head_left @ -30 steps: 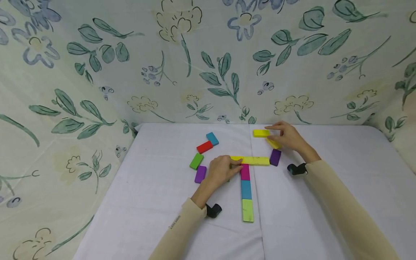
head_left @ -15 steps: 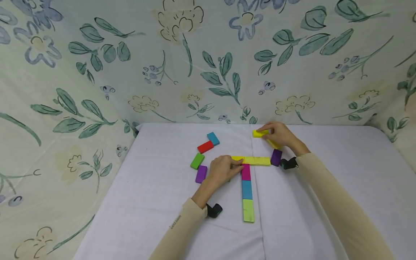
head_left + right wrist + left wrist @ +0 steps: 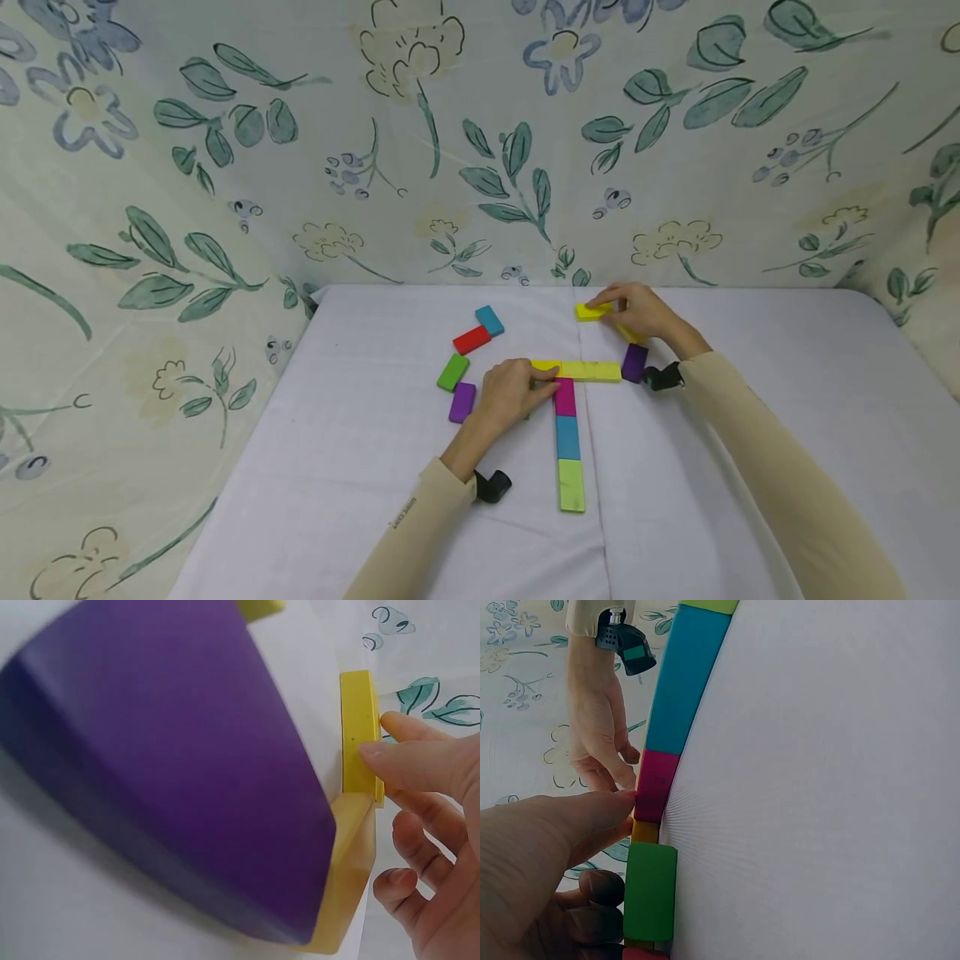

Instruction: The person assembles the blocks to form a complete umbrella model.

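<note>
In the head view my left hand (image 3: 513,392) rests at the corner where a yellow block (image 3: 546,367) meets a pink block (image 3: 565,397). Its thumb tip touches the pink block's side in the left wrist view, with the index finger beside it. The other fingers curl loosely by a green block (image 3: 650,892). At the table's far edge, my right hand (image 3: 647,312) pinches a bright yellow block (image 3: 358,724) between thumb and index finger. That block's near end meets a paler yellow block (image 3: 345,881), which leads to a purple block (image 3: 634,363).
Below the pink block run a blue block (image 3: 567,438) and a lime block (image 3: 572,486). A longer yellow-green block (image 3: 592,372) extends right from the corner. To the left curve blue (image 3: 490,320), red (image 3: 472,339), green (image 3: 453,372) and purple (image 3: 462,402) blocks. White cloth (image 3: 337,467) covers the table.
My right hand has moved left onto the far yellow block, closed its thumb and finger on it, and shifted it slightly left and nearer. The left hand has stayed in place.
</note>
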`<control>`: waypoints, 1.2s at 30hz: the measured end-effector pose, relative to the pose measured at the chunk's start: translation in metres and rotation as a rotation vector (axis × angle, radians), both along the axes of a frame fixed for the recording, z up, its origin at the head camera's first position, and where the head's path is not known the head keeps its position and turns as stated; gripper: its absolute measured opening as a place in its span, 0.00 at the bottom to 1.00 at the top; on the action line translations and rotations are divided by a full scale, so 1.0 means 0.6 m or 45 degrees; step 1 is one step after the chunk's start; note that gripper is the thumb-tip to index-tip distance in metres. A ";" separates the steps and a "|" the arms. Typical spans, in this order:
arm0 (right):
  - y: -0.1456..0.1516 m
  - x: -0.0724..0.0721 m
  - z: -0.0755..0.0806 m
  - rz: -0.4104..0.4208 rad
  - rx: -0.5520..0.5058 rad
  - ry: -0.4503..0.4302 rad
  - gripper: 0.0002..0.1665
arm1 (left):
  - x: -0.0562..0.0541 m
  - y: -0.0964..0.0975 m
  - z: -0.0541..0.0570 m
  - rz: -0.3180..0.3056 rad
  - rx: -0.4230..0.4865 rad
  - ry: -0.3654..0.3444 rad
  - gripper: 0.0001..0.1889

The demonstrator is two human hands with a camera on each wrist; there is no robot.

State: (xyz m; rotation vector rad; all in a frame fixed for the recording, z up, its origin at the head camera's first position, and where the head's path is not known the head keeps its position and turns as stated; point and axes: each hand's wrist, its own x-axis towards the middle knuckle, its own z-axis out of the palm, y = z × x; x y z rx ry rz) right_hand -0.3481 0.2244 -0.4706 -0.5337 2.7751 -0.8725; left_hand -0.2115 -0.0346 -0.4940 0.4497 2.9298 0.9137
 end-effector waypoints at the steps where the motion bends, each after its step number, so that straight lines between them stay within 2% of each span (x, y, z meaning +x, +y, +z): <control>1: -0.001 0.000 0.000 -0.004 0.000 0.002 0.20 | 0.000 0.000 0.000 0.000 0.000 0.000 0.19; 15: 0.000 0.005 -0.005 -0.032 0.013 0.028 0.20 | 0.000 0.003 0.002 -0.005 -0.008 -0.021 0.19; 19: 0.009 0.013 0.000 -0.110 -0.001 0.028 0.21 | 0.000 0.004 0.003 -0.008 0.000 -0.019 0.19; 24: 0.038 0.036 0.008 -0.209 0.013 -0.032 0.28 | 0.001 0.005 0.003 -0.013 -0.008 -0.011 0.19; 30: 0.069 0.058 0.006 -0.139 0.047 -0.104 0.33 | 0.000 0.003 0.002 -0.011 -0.013 0.009 0.19; 36: 0.075 0.068 -0.007 -0.137 0.001 -0.101 0.30 | 0.000 0.000 0.000 -0.015 -0.008 0.025 0.19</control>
